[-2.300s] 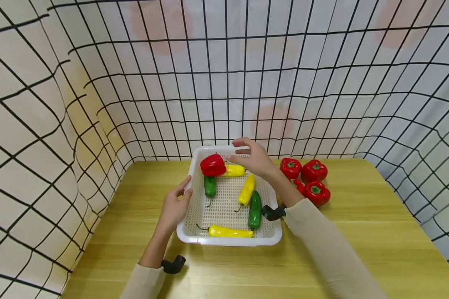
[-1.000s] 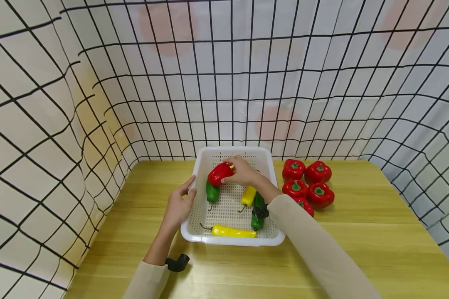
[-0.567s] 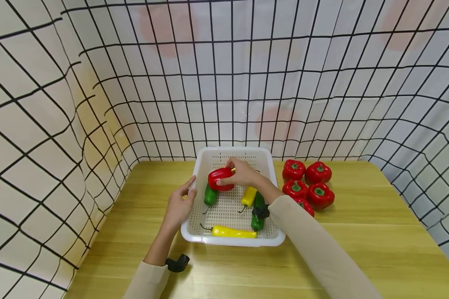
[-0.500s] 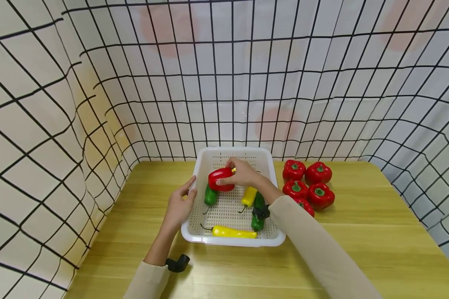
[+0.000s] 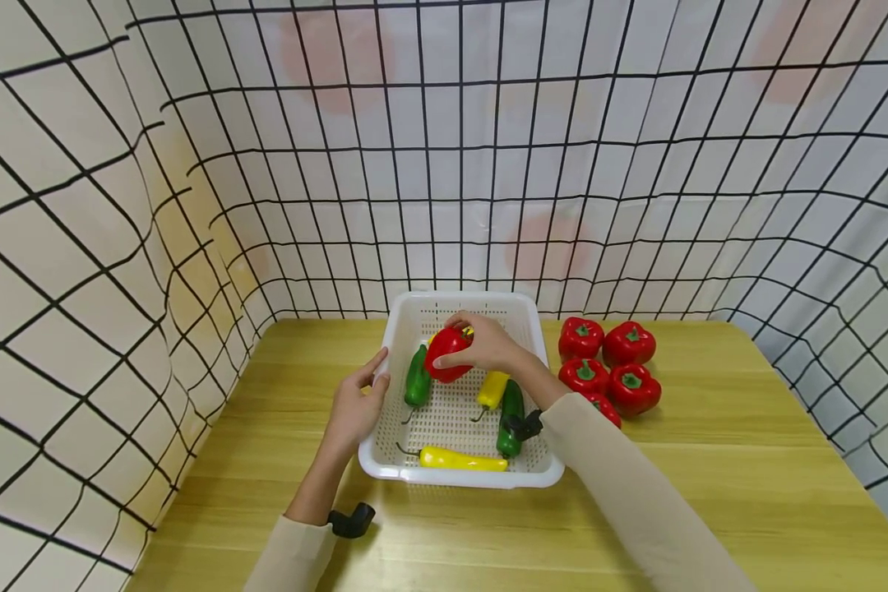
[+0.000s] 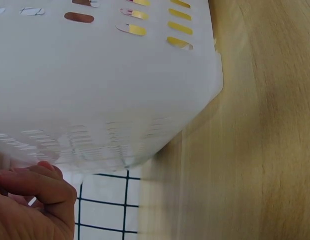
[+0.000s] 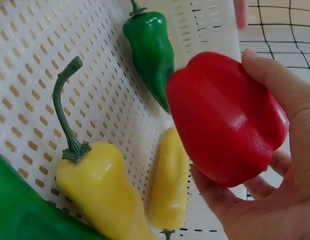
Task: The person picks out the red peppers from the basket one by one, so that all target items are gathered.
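Observation:
My right hand [image 5: 484, 344] grips a red bell pepper [image 5: 447, 358] over the back of a white perforated basket [image 5: 370, 460]. In the right wrist view, thumb and fingers go round this red bell pepper [image 7: 227, 120], held above the other peppers. My left hand [image 5: 357, 404] holds the basket's left rim; in the left wrist view its bent fingers [image 6: 37, 185] are at the basket wall. In the basket lie a green chili pepper [image 5: 418, 380] at left, another green one [image 5: 511, 411] at right, and yellow peppers, one [image 5: 492, 390] near the middle, one [image 5: 462, 459] at the front.
Several red bell peppers [image 5: 634, 388] stand in a cluster on the wooden table [image 5: 710, 469], right of the basket. A black wire grid [image 5: 496, 173] before a pale sheet encloses the back and sides. Each wrist wears a black camera [image 5: 351, 520].
My right hand has come down into the basket, taken hold of the red bell pepper, and raised it toward the right. The left green pepper's upper part is uncovered. My left hand stays at the rim.

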`<state>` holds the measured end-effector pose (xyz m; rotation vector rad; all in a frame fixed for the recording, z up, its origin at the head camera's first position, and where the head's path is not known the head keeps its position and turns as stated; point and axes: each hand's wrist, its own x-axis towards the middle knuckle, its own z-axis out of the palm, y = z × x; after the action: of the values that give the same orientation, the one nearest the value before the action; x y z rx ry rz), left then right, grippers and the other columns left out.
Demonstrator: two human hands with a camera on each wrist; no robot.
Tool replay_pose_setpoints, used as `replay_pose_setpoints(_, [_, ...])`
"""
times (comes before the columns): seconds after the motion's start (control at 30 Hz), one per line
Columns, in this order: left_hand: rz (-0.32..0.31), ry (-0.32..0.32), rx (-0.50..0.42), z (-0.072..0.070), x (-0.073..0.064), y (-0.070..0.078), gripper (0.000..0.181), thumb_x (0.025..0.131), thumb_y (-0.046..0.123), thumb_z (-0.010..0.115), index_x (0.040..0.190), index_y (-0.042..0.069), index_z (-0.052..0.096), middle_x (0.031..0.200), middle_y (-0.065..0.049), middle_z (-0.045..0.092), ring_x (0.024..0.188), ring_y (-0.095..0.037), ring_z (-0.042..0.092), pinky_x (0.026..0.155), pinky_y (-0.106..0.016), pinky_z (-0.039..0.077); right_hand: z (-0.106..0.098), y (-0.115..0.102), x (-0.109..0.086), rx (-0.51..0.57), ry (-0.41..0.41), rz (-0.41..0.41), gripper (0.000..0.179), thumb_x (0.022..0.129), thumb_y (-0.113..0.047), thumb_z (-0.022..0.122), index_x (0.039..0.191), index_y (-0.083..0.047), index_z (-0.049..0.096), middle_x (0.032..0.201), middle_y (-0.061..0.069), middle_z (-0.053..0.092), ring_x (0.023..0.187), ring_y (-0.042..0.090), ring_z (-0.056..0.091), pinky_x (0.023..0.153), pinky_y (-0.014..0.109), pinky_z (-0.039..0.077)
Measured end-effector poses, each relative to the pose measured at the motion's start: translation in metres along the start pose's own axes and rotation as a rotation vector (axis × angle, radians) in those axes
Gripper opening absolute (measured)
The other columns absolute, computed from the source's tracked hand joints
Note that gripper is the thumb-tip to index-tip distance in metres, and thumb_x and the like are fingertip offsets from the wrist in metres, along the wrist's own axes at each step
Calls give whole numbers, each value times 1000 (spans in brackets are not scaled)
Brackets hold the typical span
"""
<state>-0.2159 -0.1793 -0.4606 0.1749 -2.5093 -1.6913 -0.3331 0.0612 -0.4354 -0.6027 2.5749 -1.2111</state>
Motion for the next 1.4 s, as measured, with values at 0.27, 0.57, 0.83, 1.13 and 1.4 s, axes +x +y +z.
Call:
replay_pose_setpoints(0.27, [1,-1,5,-1,0,0,47,104,26,57,151,31,54,110,-20,66,81,-28,71,62,-34,64,-7,0,-6,19,42,56,89,73,-39,92,145,-18,44,143,10,54,125,33,55,96,47,61])
replay_pose_setpoints(0.57, [-12,-6,-8,0,0,0,47,105,28,57,151,33,53,115,-22,66,82,-28,72,63,-35,64,-15,-8,-20,23,57,3,85,75,-40,91,146,-20,48,144,11,55,126,36,56,96,49,61])
replay_pose_setpoints(0.83, [-4,-4,-5,-1,0,0,46,105,26,57,151,32,53,113,-22,66,81,-28,71,62,-35,64,-30,-23,-33,3,119,-13,98,72,-37,93,152,-21,38,148,9,52,129,35,54,96,53,60])
replay_pose_setpoints(1.13, [-17,-8,-20,-1,-1,2,46,105,27,56,151,33,53,113,-21,65,83,-29,71,63,-35,64,-47,-24,-50,63,185,-10,95,77,-43,89,155,-21,39,151,11,50,132,37,51,97,53,59])
replay_pose_setpoints(1.4, [-14,-14,-23,-1,-2,2,46,106,26,56,151,33,52,115,-22,65,84,-29,71,64,-35,65,-64,-11,-76,77,250,7,103,75,-43,91,158,-24,32,157,12,44,136,40,49,99,57,57])
